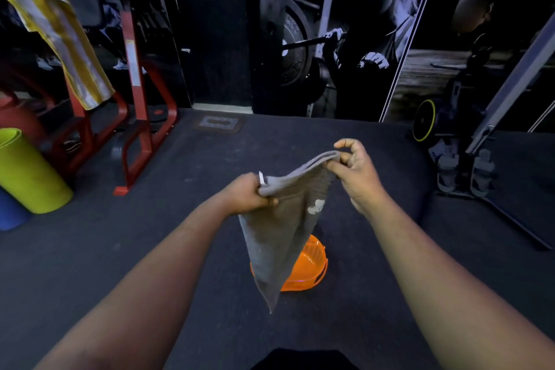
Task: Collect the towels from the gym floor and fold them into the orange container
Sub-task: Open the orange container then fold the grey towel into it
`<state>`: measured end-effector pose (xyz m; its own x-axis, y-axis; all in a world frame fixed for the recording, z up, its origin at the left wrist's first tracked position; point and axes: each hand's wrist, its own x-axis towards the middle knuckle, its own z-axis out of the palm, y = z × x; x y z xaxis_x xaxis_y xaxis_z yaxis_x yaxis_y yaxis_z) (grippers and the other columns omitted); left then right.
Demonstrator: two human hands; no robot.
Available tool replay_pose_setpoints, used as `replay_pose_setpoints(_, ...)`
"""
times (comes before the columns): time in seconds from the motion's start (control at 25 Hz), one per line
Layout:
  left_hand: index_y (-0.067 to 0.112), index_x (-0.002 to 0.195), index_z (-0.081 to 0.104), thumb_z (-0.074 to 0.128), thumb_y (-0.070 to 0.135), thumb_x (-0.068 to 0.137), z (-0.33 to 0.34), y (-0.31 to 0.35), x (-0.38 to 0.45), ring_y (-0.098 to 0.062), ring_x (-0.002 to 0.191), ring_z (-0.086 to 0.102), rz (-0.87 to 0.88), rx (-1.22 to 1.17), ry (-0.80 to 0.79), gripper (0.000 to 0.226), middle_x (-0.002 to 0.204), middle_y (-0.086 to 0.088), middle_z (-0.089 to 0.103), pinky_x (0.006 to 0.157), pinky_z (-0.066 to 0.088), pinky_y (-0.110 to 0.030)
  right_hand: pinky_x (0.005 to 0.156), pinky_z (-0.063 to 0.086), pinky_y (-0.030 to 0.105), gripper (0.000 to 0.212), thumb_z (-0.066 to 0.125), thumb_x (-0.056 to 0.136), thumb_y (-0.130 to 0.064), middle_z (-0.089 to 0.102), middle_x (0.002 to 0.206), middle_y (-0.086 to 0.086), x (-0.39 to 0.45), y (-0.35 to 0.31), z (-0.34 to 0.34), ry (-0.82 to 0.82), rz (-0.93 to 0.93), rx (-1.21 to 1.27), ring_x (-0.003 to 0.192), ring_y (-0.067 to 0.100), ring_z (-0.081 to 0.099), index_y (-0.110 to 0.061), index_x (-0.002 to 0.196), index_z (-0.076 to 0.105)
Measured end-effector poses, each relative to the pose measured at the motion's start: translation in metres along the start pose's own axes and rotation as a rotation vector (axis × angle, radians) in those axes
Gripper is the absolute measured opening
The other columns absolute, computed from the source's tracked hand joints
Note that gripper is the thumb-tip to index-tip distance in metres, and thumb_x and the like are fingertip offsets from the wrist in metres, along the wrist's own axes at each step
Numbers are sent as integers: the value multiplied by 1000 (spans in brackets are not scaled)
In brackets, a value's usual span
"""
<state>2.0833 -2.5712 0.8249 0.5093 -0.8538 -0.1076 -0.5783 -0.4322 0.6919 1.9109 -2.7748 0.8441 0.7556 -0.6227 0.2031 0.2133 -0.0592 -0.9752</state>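
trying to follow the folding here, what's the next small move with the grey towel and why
Probably bring the two hands together to fold it in half. The left hand and right hand each grip a top corner of the grey towel, which hangs long above the orange container.

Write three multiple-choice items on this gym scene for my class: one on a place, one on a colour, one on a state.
1. Where is the orange container?
A. On the floor, behind the hanging grey towel
B. On the red rack
C. Beside the green mat

2. What colours is the towel draped over the red rack?
A. Blue
B. Yellow and white
C. Grey

3. How is the grey towel held?
A. In the left hand only
B. Lying on the floor
C. By both hands, the right hand pinching a corner

Answers: 1 A, the towel overlaps it; 2 B, striped; 3 C, both hands grip the top edge.
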Motion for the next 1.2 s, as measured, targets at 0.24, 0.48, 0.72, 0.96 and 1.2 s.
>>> replay_pose_setpoints(0.24,3,115,68,69,14,79,-29,53,-6,-32,106,70,46,-1017,40,38,112,-20,72,98,56,-45,85,51,19,47,80,83,-4,74,112,-11,-34,40,9,-416,152,-258,104,-1,66,-10,126,62)
replay_pose_setpoints(0.48,12,132,62,61,64,84,16,6,-21,-33,125,61,-55,-1294,16,71,128,-14,69,97,54,-43,66,53,29,17,59,99,-13,74,85,10,-19,25,33,-28,273,17,76,22,68,-9,94,75)
replay_pose_setpoints(0.72,14,121,70,71,32,90,91,2,-47,-25,101,70,-117,-1200,-89,36,113,-13,73,80,58,-35,84,59,38,18,62,93,-10,75,102,20,-10,9,43,-25,666,1,94,27,73,0,103,73)
replay_pose_setpoints(0.96,5,116,63,50,32,106,45,-7,-38,-25,105,70,-104,-1313,455,31,108,-9,75,89,58,-36,69,55,35,29,64,97,-30,76,97,12,-8,-10,29,-104,706,-283,85,26,71,-5,112,71)
replay_pose_setpoints(1.2,-1,127,66,72,29,94,82,-29,-55,-37,124,62,-114,-944,-72,45,127,-24,68,101,53,-42,95,56,42,44,63,98,-37,71,120,19,-12,-15,33,-123,592,236,111,29,70,-5,128,65)
